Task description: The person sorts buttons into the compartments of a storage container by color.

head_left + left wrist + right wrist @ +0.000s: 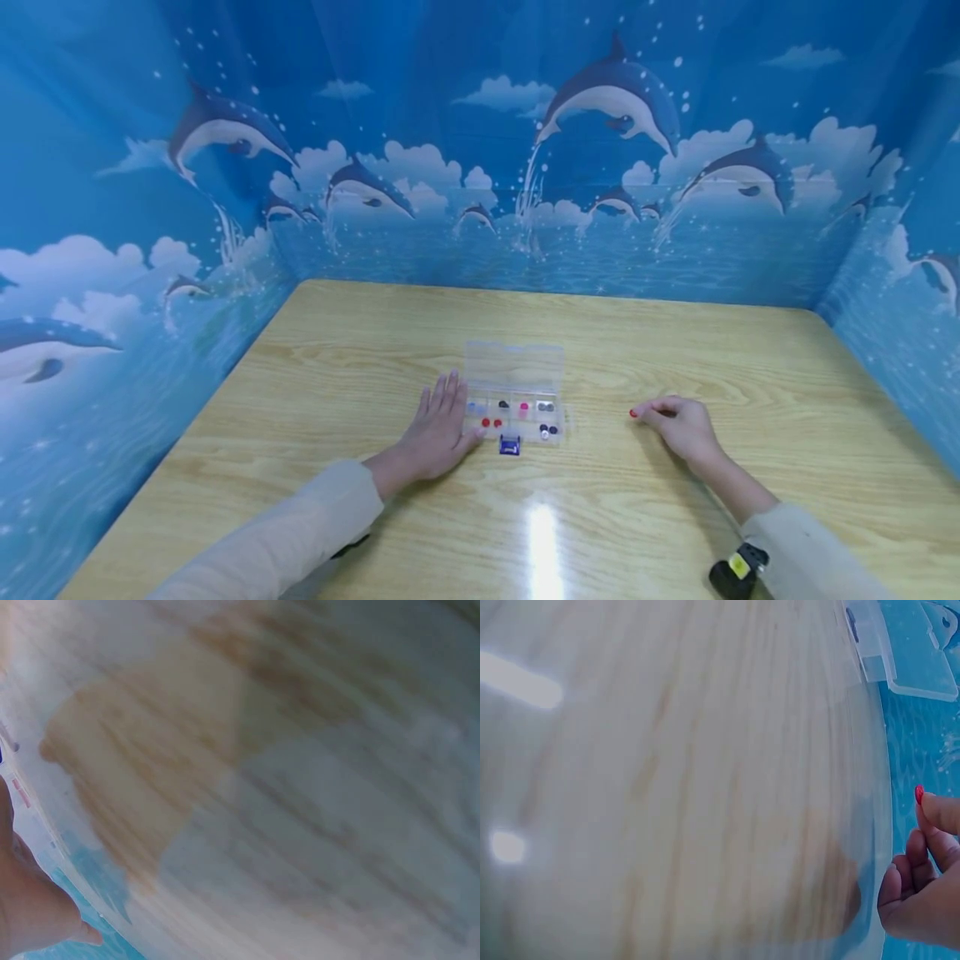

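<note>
A clear plastic compartment box [517, 417] stands on the table with its see-through lid [514, 367] raised at the back. Its compartments hold small round button-like pieces: red ones [491, 423] at front left, dark and white ones at front right, and black, pink, grey and bluish ones behind. My left hand [437, 432] lies along the box's left side, fingers straight and spread, thumb by the front left corner. To the right of the box, my right hand [682, 429] pinches a small red disc [919, 794] between thumb and forefinger, the other fingers curled.
A blue latch piece [509, 445] sits at the box's front edge. The wood-grain table [360, 333] carries a bright light reflection in front. A dolphin-printed curtain [480, 150] rises behind and at both sides. A black wrist device [738, 571] shows beside the right sleeve.
</note>
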A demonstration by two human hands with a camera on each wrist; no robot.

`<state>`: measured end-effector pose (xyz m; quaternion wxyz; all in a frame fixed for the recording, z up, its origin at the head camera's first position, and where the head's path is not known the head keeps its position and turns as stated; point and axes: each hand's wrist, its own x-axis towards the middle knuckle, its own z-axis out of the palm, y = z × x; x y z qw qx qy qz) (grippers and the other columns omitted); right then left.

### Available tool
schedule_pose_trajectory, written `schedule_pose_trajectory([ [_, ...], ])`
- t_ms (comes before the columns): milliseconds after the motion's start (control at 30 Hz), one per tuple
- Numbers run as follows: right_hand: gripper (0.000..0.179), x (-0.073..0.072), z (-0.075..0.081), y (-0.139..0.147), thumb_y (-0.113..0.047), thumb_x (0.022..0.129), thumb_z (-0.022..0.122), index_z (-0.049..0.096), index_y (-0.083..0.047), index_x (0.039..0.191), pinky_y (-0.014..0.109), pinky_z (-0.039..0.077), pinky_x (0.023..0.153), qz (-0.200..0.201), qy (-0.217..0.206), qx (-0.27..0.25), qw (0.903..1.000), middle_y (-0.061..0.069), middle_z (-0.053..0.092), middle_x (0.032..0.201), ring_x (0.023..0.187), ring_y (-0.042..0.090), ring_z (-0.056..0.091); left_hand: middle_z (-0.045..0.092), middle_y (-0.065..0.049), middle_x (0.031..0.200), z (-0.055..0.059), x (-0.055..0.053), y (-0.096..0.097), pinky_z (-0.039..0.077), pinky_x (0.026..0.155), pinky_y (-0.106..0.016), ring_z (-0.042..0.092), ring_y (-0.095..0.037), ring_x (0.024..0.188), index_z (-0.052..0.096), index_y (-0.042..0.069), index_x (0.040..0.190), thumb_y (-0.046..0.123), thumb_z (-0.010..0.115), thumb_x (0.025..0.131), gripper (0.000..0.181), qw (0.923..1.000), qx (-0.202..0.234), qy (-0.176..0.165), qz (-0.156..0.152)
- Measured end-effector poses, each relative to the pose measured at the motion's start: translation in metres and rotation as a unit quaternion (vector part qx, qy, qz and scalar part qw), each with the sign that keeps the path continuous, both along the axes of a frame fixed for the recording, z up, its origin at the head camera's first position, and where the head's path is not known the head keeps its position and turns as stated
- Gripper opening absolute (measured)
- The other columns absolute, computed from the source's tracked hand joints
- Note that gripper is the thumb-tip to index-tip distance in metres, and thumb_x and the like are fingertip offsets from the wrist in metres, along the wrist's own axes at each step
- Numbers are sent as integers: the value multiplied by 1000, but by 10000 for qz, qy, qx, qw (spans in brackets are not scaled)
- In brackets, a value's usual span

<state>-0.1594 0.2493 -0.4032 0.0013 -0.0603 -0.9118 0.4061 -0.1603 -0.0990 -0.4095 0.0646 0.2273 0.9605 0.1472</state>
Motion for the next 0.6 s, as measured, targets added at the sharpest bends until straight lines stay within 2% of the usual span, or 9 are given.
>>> schedule_pose_trajectory([
  [100, 23, 0, 1, -6, -15, 90, 57, 71, 1, 98, 24, 42, 83, 1, -17, -62, 10000, 16, 70, 101, 105, 29, 57, -5, -23, 154, 1, 0, 0, 2, 116, -52, -2, -39, 143, 7, -6, 146, 45, 34, 98, 75, 10000, -38, -13, 10],
  [200, 22, 0, 1, -11, -15, 90, 57, 71, 0, 98, 25, 42, 84, 19, -32, -96, 9999, 15, 70, 100, 105, 27, 57, -5, -23, 154, 0, 0, 1, 2, 116, -52, -2, -39, 143, 7, -6, 146, 45, 34, 98, 75, 10000, -30, -15, 9],
  [400, 22, 1, 2, -19, -17, 89, 59, 71, -1, 97, 19, 41, 80, 26, -63, -170, 9998, 11, 72, 97, 98, 17, 59, -5, -23, 154, 0, 1, 0, 2, 116, -52, -3, -39, 143, 7, -6, 146, 44, 35, 98, 75, 10000, -20, -36, 14],
  [600, 21, 1, 3, -24, -15, 88, 60, 71, 0, 96, 14, 40, 75, 19, -47, -304, 9995, 9, 73, 94, 87, 2, 55, -7, -22, 154, 1, 1, 1, 0, 117, -50, -4, -38, 143, 5, -4, 147, 47, 33, 98, 76, 9999, -127, -45, 37],
])
